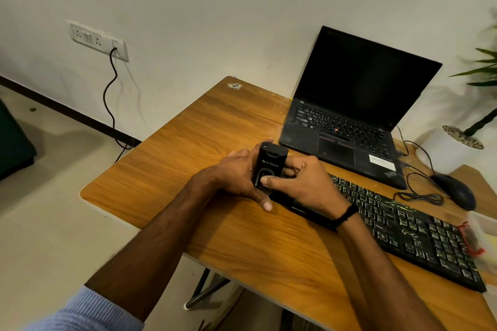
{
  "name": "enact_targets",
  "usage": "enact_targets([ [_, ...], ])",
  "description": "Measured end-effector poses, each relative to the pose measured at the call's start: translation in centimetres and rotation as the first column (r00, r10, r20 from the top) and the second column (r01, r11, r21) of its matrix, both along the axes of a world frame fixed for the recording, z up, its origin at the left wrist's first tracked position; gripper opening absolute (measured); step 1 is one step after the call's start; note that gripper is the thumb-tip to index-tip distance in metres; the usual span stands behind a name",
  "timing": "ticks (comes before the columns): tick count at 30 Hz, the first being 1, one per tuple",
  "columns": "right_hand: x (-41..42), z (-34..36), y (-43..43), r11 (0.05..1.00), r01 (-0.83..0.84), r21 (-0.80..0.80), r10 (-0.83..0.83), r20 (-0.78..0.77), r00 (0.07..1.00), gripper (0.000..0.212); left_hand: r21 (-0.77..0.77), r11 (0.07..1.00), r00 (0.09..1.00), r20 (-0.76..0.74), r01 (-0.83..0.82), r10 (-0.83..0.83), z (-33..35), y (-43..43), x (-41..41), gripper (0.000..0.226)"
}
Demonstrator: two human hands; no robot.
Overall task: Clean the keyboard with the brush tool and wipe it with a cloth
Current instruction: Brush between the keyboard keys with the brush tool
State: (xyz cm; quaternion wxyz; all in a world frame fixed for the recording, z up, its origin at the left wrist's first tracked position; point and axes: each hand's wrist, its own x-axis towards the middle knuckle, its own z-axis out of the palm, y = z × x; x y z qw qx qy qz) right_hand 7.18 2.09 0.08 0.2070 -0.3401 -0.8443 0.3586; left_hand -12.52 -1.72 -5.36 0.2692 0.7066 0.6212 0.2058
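Left hand [236,177]: fingers [266,205] wrapping the brush tool [270,162], holding it upright.
Right hand [304,185]: fingers pinching its lower half.
Keyboard [403,226]: lying on the counter [188,142], left end hidden under the hands.
Risk: tool slipping onto keys if the thumb is pushing hard.

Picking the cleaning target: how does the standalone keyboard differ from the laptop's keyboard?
The standalone keyboard lies nearer the person; the laptop's keyboard sits behind it. The standalone keyboard is wider; the laptop's keyboard is compact, with a red pointing nub. The right hand hides the standalone keyboard's left end; the laptop's keyboard shows fully. Both are black with pale legends.
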Motion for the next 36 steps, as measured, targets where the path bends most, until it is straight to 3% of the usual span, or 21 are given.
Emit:
enact_targets([
  [3, 0.2, 0.0, -0.1, 0.987, 0.123, 0.103, -0.121, -0.028, 0.992, 0.030, -0.019, 1.000, 1.000, 0.010, -0.020, 0.020, 0.1, -0.1, 0.2, 0.147],
  [6, 0.3, -0.1, -0.3, 0.999, 0.027, -0.020, -0.028, -0.040, 0.999, 0.033, -0.001, 1.000, 1.000, -0.001, -0.008, 0.008, 0.1, -0.1, 0.1, 0.149],
  [10, 0.8, -0.1, -0.7, 0.985, 0.110, 0.132, -0.105, -0.048, 0.993, 0.028, -0.016, 1.000, 1.000, 0.002, -0.001, 0.001, 0.3, -0.2, 0.3, 0.150],
  [13, 1.6, -0.2, -1.0, 0.998, 0.054, 0.038, -0.052, -0.070, 0.996, 0.033, -0.024, 1.000, 1.000, 0.009, -0.001, 0.001, 0.5, -0.3, 0.3, 0.152],
  [17, 2.6, -0.1, -1.1, 0.987, 0.152, 0.058, -0.147, -0.083, 0.986, 0.033, -0.032, 0.999, 1.000, 0.003, 0.016, -0.016, 0.2, 0.0, 0.2, 0.155],
  [20, 2.5, -0.1, -1.7, 0.998, 0.044, -0.055, -0.047, -0.056, 0.997, 0.035, -0.037, 0.999, 1.000, 0.010, 0.007, -0.007, 0.1, 0.0, 0.1, 0.154],
  [23, 2.4, -0.4, -1.6, 0.988, 0.155, 0.009, -0.153, -0.110, 0.982, 0.035, -0.030, 0.999, 1.000, 0.004, 0.022, -0.022, -0.1, 0.0, 0.1, 0.157],
  [25, 2.4, -0.5, -1.3, 0.973, 0.205, -0.102, -0.221, -0.188, 0.957, 0.033, -0.031, 0.999, 1.000, 0.003, 0.024, -0.023, 0.0, -0.1, 0.0, 0.157],
  [29, 2.6, -0.2, -1.4, 0.901, 0.124, -0.415, -0.283, -0.347, 0.894, 0.032, -0.028, 0.999, 1.000, 0.007, 0.020, -0.019, -0.2, 0.0, -0.1, 0.157],
  [36, 2.4, -0.3, -0.8, 0.823, 0.146, -0.548, -0.403, -0.384, 0.831, 0.046, -0.025, 1.000, 1.000, 0.000, -0.013, 0.013, 0.8, -0.6, 0.5, 0.150],
])
